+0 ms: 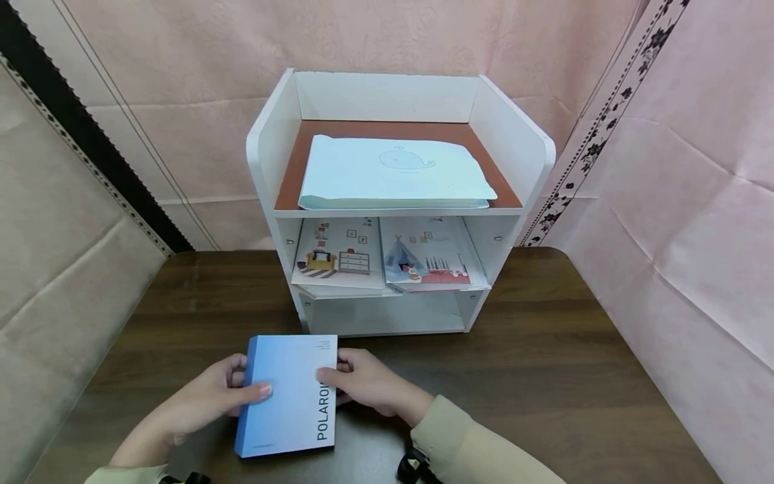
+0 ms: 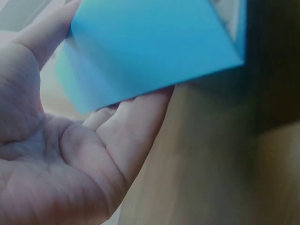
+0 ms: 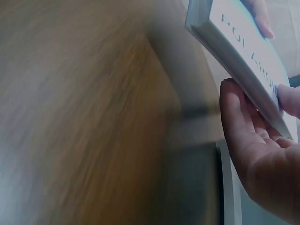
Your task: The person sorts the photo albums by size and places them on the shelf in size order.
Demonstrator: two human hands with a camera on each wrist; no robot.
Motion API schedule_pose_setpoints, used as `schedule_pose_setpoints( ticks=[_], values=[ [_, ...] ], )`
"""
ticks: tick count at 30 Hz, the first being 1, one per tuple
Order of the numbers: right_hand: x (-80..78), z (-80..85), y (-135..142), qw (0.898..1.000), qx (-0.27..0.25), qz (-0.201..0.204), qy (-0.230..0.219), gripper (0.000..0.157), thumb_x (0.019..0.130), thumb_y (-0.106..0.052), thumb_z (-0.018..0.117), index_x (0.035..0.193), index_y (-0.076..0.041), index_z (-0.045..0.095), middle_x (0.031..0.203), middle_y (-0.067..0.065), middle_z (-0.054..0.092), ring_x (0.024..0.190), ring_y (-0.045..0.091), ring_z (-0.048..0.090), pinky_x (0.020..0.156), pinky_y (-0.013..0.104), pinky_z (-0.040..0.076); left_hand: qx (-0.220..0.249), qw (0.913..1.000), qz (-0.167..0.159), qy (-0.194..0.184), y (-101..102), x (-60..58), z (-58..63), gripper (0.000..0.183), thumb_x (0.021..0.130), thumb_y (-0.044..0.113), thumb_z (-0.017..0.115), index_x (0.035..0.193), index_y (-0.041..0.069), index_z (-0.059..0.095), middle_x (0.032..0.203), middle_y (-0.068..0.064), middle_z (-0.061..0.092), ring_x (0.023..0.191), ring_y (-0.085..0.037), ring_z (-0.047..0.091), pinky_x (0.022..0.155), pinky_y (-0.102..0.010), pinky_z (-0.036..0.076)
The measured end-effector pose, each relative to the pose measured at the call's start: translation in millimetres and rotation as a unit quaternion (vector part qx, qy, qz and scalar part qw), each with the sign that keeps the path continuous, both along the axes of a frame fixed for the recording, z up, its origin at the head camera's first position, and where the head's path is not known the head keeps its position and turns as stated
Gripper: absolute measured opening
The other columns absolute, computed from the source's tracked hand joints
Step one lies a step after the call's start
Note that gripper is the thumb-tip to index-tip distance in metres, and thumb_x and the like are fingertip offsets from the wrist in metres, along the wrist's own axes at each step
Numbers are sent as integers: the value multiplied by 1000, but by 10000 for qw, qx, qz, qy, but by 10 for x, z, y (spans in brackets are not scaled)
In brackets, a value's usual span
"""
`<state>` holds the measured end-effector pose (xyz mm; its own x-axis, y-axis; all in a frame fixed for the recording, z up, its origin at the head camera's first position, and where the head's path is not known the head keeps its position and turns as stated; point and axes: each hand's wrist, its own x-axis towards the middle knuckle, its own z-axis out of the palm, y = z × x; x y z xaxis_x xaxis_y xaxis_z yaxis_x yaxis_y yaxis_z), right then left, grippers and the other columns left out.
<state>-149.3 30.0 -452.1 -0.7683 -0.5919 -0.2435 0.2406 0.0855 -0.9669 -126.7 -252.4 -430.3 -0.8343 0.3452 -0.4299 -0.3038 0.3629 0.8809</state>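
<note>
A flat, book-sized blue box (image 1: 287, 403) is held up over the table, its front fading from blue to near white, with POLAROI and a thumb-covered end lettered along the right edge. My left hand (image 1: 202, 403) grips its left side, thumb on the front and fingers behind. On the right side, my right hand (image 1: 377, 386) pinches the edge with the thumb over the lettering. In the left wrist view the left fingers (image 2: 136, 122) support the blue box (image 2: 150, 51) from underneath. The right wrist view shows the right fingers (image 3: 239, 117) under its pale side.
Behind the hands stands a white shelf unit (image 1: 377, 316) on the brown wooden table (image 1: 544, 376). Its brown top shelf bears pale blue sheets with a whale drawing (image 1: 399, 171). Two illustrated booklets (image 1: 338, 252) lie side by side on the middle shelf. Pink cloth (image 1: 375, 33) hangs behind.
</note>
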Motion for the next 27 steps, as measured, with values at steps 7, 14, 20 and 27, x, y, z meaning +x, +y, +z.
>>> schedule_pose_setpoints(
  ticks=[7, 14, 20, 27],
  values=[
    [-18, -28, 269, 9992, 235, -36, 306, 26, 98, -25, 59, 122, -14, 61, 103, 4, 70, 92, 21, 68, 74, 38, 57, 129, 9997, 146, 179, 303, 4, -32, 70, 91, 34, 69, 133, -8, 32, 109, -15, 65, 98, -29, 65, 77, -45, 56],
    [-17, -27, 493, 9979, 253, -62, 592, 29, 99, -27, 58, 125, -15, 60, 105, 5, 70, 92, 22, 68, 74, 39, 57, 309, 9983, 429, 257, 556, 6, -73, 72, 86, 36, 74, 131, -5, 36, 111, -16, 65, 99, -31, 65, 78, -46, 56],
    [-3, -20, 666, 9966, 341, -225, 717, 32, 99, -29, 57, 127, -14, 59, 105, 6, 70, 92, 23, 69, 74, 40, 57, 550, 9957, 644, 383, 763, 21, -137, 72, 85, 37, 75, 130, -3, 36, 112, -17, 64, 98, -30, 66, 78, -46, 55],
    [22, -64, 815, 9968, 352, -433, 575, 34, 98, -30, 59, 125, -10, 60, 107, 8, 69, 94, 25, 68, 76, 40, 56, 637, 9929, 911, 429, 945, 19, -186, 73, 83, 39, 77, 129, -2, 37, 111, -18, 64, 98, -30, 66, 80, -46, 55]
  ],
)
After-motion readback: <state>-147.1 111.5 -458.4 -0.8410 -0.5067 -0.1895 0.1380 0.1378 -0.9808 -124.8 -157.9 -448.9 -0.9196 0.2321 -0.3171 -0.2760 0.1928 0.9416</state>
